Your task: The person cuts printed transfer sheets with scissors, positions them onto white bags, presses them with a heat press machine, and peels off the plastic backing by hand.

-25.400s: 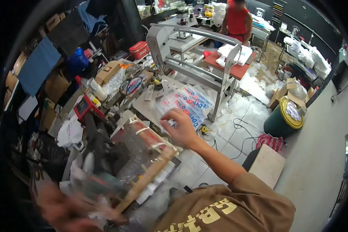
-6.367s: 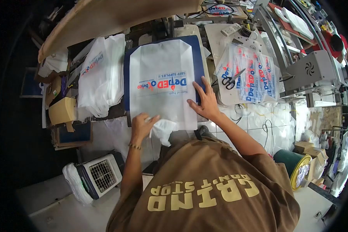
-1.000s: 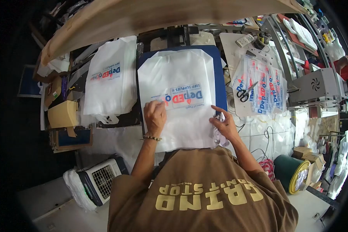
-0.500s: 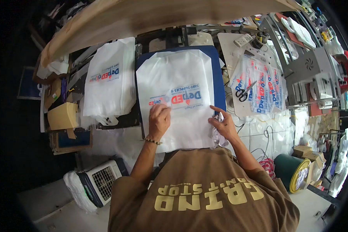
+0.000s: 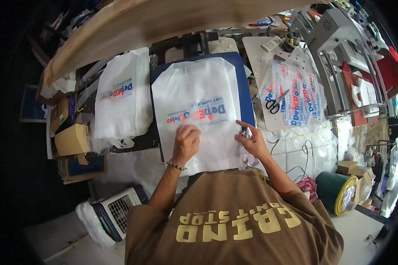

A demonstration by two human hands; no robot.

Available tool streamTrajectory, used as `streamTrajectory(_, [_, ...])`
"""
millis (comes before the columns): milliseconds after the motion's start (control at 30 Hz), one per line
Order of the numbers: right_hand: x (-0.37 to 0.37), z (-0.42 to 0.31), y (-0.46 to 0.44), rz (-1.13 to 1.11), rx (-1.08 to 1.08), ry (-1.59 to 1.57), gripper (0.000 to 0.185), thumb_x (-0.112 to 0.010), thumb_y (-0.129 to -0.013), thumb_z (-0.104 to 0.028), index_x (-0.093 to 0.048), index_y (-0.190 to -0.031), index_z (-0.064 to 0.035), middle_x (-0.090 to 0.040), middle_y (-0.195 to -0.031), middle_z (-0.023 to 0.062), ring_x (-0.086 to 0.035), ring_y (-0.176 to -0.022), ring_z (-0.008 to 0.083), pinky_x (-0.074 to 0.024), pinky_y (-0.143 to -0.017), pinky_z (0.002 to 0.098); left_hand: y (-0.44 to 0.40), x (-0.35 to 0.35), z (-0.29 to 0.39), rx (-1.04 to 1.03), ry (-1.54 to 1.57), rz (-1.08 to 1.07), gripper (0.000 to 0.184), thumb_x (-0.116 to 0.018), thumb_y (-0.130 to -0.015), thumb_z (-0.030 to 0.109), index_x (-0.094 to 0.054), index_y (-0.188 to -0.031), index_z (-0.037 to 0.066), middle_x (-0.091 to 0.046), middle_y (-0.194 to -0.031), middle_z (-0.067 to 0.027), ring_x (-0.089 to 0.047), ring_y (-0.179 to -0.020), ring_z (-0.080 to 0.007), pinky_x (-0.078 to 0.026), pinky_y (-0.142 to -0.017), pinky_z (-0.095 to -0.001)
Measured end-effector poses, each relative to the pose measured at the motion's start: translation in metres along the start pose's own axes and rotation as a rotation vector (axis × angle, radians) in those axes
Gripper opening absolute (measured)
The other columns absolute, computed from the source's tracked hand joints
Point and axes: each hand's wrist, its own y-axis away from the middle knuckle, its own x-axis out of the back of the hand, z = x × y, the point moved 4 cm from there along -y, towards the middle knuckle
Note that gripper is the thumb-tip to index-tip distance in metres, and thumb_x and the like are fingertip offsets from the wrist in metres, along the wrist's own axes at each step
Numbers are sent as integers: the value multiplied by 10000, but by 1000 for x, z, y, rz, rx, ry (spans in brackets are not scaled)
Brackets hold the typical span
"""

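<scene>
A white bag (image 5: 199,150) lies flat on a dark blue board (image 5: 248,106), with a blue and red "DepED" print (image 5: 214,110) upside down to me. My left hand (image 5: 187,142) is over the bag just below the print, fingers curled closed. Whether something thin is pinched there I cannot make out; a hazy patch covers part of the lettering above the fingers. My right hand (image 5: 252,142) rests at the bag's right edge, index finger stretched out. A crumpled white cloth (image 5: 245,154) is held under its other fingers.
Printed white bags (image 5: 124,104) are stacked at left. On the right table lie clear printed sheets (image 5: 296,99) with black-handled scissors (image 5: 273,105) on them. Beyond stands a grey press machine (image 5: 334,31) beside a red pad (image 5: 356,99). A wooden beam (image 5: 163,24) crosses overhead.
My left hand has shifted slightly right and towards me over the print. At far right the grey press head has moved away, uncovering a white bag on the red pad.
</scene>
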Motion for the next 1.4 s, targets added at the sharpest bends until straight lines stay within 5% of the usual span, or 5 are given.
streamTrajectory(933, [2,-5,7,-5,-85,19,525,-744,-840,-158,-648,-1352,-100,-660,-768,21,-551,-651,65,-472,-600,275,17,-23,57,46,424,-294,42,-656,-769,-1,-618,-765,15,-644,-797,-127,-629,-770,-339,-502,-721,-414])
streamTrajectory(1067, [1,10,2,13,-67,-43,496,-725,-859,-139,-647,-1341,-56,-656,-770,11,-536,-646,48,-453,-585,250,26,24,60,316,657,-732,83,-714,-785,67,-667,-811,4,-680,-774,-70,-653,-749,-178,-514,-718,-324])
streamTrajectory(1267, [-3,1,-1,73,54,-120,393,-696,-884,-110,-696,-1271,-44,-656,-778,8,-539,-665,58,-443,-601,248,169,161,-52,1135,36,-1048,133,-733,-796,147,-717,-831,19,-715,-812,-61,-624,-712,-146,-505,-683,-320])
streamTrajectory(1333, [-3,1,-5,87,79,-141,376,-692,-884,-101,-707,-1255,-44,-657,-785,10,-540,-670,64,-443,-609,254,316,162,-144,311,-92,-1551,275,-725,-803,259,-776,-1013,89,-748,-896,-74,-700,-847,-212,-537,-789,-335])
streamTrajectory(1400, [-1,7,-9,142,-21,-136,375,-692,-881,-102,-710,-1251,-42,-653,-783,10,-544,-676,69,-447,-621,263,404,161,-152,614,-533,-1417,285,-707,-842,262,-770,-1066,96,-752,-931,-79,-702,-908,-214,-534,-832,-338])
